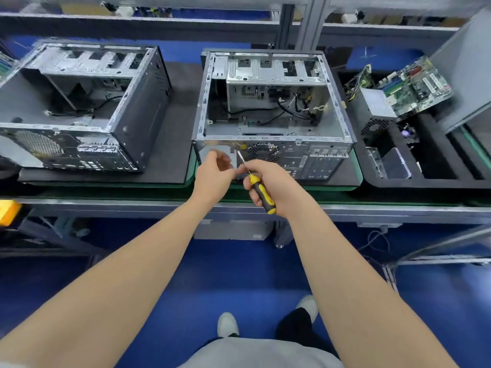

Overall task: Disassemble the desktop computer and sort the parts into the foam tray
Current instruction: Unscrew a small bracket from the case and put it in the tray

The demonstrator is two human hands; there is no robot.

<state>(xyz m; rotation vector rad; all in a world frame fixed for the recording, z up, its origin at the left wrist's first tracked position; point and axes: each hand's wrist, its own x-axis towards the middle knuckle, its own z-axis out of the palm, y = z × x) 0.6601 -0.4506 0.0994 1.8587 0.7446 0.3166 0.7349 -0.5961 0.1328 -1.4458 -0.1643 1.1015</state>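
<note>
Grey fabric of the person's top [260, 351] fills the bottom edge, with white shoes [227, 324] on the blue floor [239, 274] just past it. Main thing is the open grey sheet-metal computer case [324, 162], lying on its side with the open side up, so I'll place everything off that. Right grip [268, 181] is just in front of the case's rear panel, fingers wrapped round the handle of a yellow-and-black screwdriver [261, 193]. Its steel shaft angles up toward the panel, near the round fan grille [261, 151]; can't tell if the tip touches. Left grip [215, 176] is right beside the other one, also in front of that rear panel. Its fingers are curled with the tips close to the shaft, and honestly I can't tell whether it's pinching anything. Inside the case are loose black cables [289, 108]. Just right of the case sits the black foam tray [435, 150], with a grey boxy power supply [372, 112] and a tilted green motherboard [417, 86] at its far end. Left of the case, a bit apart, is a second open dark-grey metal case [143, 110]. It's all on the green-matted surface [332, 192].
</note>
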